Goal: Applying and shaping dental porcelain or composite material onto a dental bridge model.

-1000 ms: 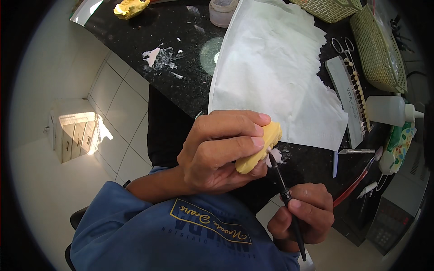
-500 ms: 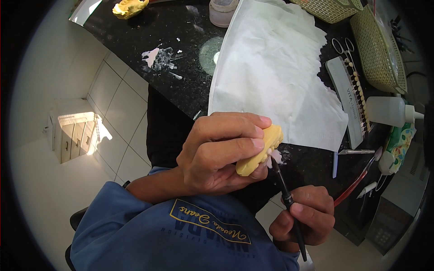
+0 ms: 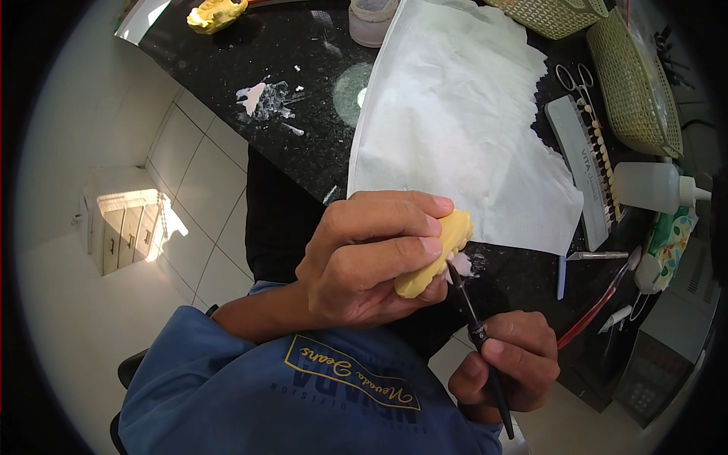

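Observation:
My left hand is closed round a yellow plaster dental model, held tilted just off the near edge of the black table. A thin brush with a dark handle sits in my right hand, pinched between thumb and fingers. Its dark tip meets the toothed side of the model, though the exact contact spot is too small to make out. Behind the tip, a pale pink patch of paste shows on the table. The model's underside is hidden by my left fingers.
A white paper sheet covers much of the black table. To the right lie a tooth shade guide, scissors, a plastic bottle and a woven basket. Farther left are another yellow model, a jar and smeared pink paste.
The brush tip has shifted slightly left and up along the model's toothed side. The model has turned a little in my left hand, and my right hand has moved slightly left.

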A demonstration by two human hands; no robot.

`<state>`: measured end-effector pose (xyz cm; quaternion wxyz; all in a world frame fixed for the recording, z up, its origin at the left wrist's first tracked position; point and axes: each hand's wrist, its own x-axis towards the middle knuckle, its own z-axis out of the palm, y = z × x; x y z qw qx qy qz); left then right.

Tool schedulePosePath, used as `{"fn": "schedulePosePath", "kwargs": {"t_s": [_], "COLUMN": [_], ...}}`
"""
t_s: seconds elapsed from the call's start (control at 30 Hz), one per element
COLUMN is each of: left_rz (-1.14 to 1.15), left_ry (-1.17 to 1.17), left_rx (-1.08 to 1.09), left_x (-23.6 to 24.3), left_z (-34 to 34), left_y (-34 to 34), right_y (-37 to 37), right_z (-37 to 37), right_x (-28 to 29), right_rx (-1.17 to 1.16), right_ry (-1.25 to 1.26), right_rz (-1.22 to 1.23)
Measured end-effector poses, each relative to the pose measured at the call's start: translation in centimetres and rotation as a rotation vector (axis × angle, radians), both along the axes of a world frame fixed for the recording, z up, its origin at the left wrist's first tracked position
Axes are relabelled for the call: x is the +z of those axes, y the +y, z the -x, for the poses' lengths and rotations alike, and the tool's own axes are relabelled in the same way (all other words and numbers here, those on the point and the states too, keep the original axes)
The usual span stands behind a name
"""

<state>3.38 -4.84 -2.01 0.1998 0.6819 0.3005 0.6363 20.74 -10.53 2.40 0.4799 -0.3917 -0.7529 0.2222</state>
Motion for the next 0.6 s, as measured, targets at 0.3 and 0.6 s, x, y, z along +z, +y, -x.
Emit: {"fn": "schedulePosePath", "kwargs": {"t_s": [0.3, 0.6], "left_rz": [0.004, 0.031], "left_ry": [0.037, 0.194], "left_rx": [-0.021, -0.036], "left_x": [0.06, 0.21], "left_z": [0.26, 0.92], "left_y": [-0.03, -0.18], "right_y": [0.06, 0.03], "right_z": [-0.02, 0.24], "right_x": [-0.14, 0.21], "right_rx": [0.010, -0.048], "right_ry": [0.005, 0.137], "right_rz": [-0.001, 0.077]}}
